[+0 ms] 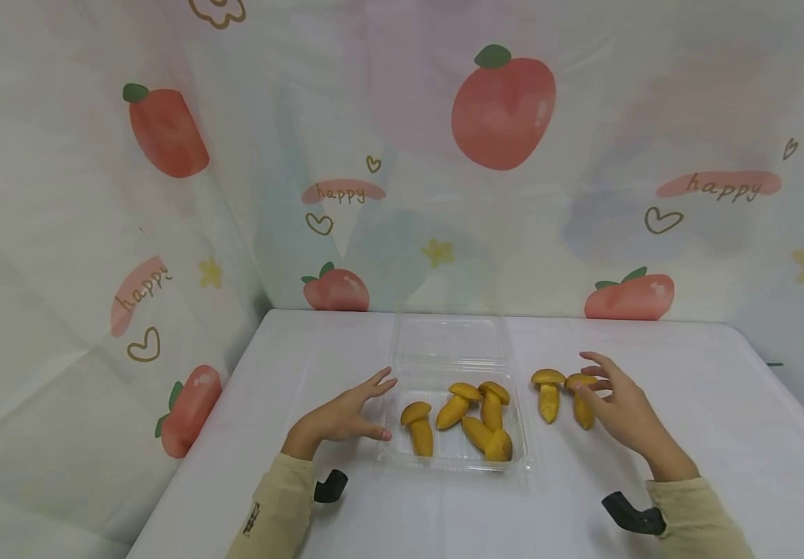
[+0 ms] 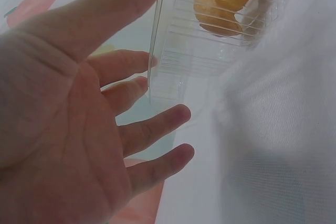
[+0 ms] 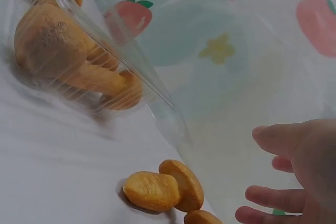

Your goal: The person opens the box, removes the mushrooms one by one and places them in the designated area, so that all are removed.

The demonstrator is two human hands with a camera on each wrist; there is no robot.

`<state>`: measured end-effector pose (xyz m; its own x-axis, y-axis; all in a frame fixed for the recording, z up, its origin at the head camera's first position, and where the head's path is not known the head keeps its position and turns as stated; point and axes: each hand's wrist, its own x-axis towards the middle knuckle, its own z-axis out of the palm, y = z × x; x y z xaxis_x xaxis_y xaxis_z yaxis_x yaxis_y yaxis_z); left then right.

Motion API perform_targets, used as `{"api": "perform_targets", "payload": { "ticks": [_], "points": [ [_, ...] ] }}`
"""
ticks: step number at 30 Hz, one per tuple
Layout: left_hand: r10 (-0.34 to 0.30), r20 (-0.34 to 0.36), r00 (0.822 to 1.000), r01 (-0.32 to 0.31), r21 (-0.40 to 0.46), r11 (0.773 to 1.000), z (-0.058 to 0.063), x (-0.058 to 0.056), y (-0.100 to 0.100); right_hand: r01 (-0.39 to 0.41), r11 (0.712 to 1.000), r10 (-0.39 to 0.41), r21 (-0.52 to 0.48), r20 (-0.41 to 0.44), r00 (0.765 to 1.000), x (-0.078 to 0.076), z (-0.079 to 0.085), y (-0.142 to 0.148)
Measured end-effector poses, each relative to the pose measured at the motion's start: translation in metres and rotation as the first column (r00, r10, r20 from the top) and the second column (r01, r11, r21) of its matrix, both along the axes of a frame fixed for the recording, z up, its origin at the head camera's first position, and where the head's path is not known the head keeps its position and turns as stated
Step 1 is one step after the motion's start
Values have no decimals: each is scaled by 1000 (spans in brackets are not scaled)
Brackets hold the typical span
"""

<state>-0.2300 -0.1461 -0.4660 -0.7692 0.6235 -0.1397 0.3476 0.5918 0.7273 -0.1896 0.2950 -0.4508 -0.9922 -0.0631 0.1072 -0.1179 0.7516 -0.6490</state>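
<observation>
A clear plastic clamshell box (image 1: 457, 466) lies on the table with its lid folded back. Several yellow-brown mushrooms (image 1: 456, 405) are inside it. At the box's left wall is my left hand (image 1: 342, 415), fingers spread and fingertips right at the rim, as the left wrist view also shows. Two more mushrooms sit to the right of the box, one (image 1: 548, 394) nearer it and the other (image 1: 584, 411) partly behind my right hand (image 1: 621, 411). That hand hovers with fingers apart; the right wrist view shows a gap between it and the mushrooms (image 3: 152, 190).
The box's transparent lid (image 1: 450, 340) reaches toward the table's back edge. White cloth covers the table (image 1: 709, 404). Behind and to the left hangs a printed curtain (image 1: 402, 116) with fruit and "happy" patterns. Both sleeves carry black wrist mounts (image 1: 634, 516).
</observation>
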Motion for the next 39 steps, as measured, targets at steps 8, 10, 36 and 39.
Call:
{"api": "perform_targets", "payload": {
  "ticks": [8,10,36,39],
  "points": [
    [14,5,1000,-14,-7,1000,0,1,-1,-33,999,33,-12,-50,998,3,3,-28],
    [9,3,1000,-9,-9,1000,1,1,-1,-50,999,50,-13,-62,997,4,4,-34],
    [16,11,1000,-16,-2,1000,1,1,1,-433,880,431,-194,-56,901,16,-4,-145],
    [17,6,1000,-17,-3,1000,1,0,1,-464,864,467,-195,-33,884,15,-9,-155]
  ]
}}
